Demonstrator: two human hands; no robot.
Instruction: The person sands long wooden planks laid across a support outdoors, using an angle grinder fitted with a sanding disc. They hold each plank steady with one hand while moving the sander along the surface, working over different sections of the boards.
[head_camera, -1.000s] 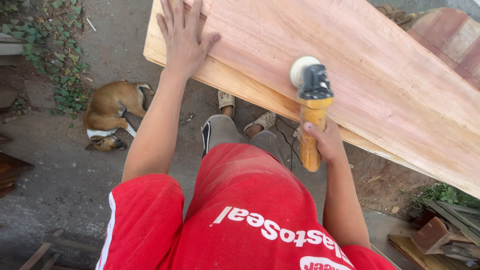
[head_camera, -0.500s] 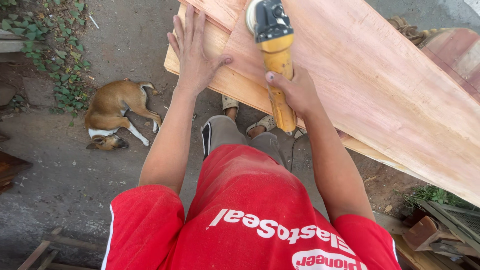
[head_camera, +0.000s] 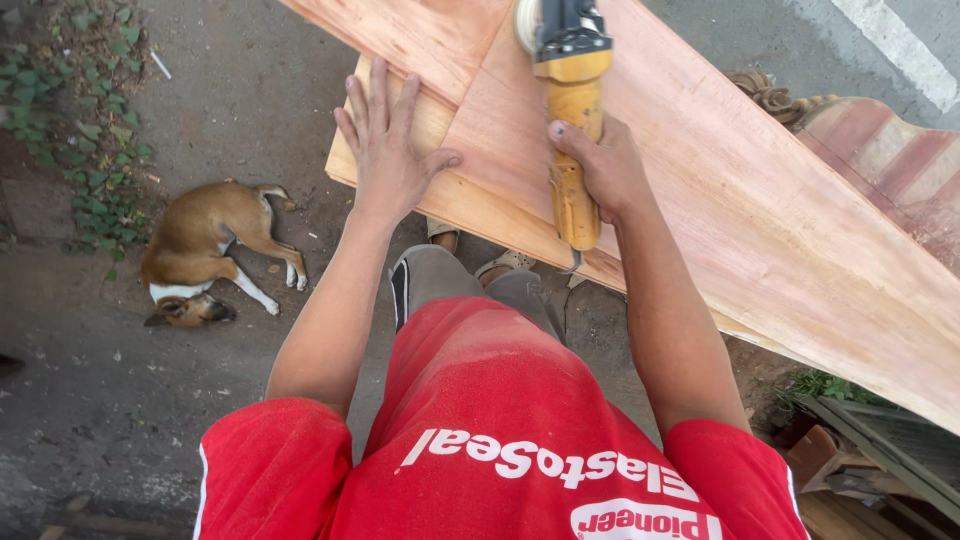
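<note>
A long reddish wooden plank (head_camera: 760, 210) slants across the top right of the head view. My left hand (head_camera: 390, 150) lies flat on its near end, fingers spread. My right hand (head_camera: 598, 165) grips the yellow handle of an angle grinder (head_camera: 570, 90), whose black head and round disc rest on the plank near the top edge of the view. I wear a red shirt and grey trousers; my sandalled feet show under the plank's edge.
A tan dog (head_camera: 205, 250) lies on the dirt ground at the left. Green weeds (head_camera: 85, 120) grow at the far left. Carved wooden pieces (head_camera: 880, 150) sit behind the plank at the right, and scrap wood (head_camera: 860, 460) lies at the lower right.
My right hand has pushed the grinder away from me along the plank, from its near edge toward the top of the view. My left hand has stayed flat on the plank's end.
</note>
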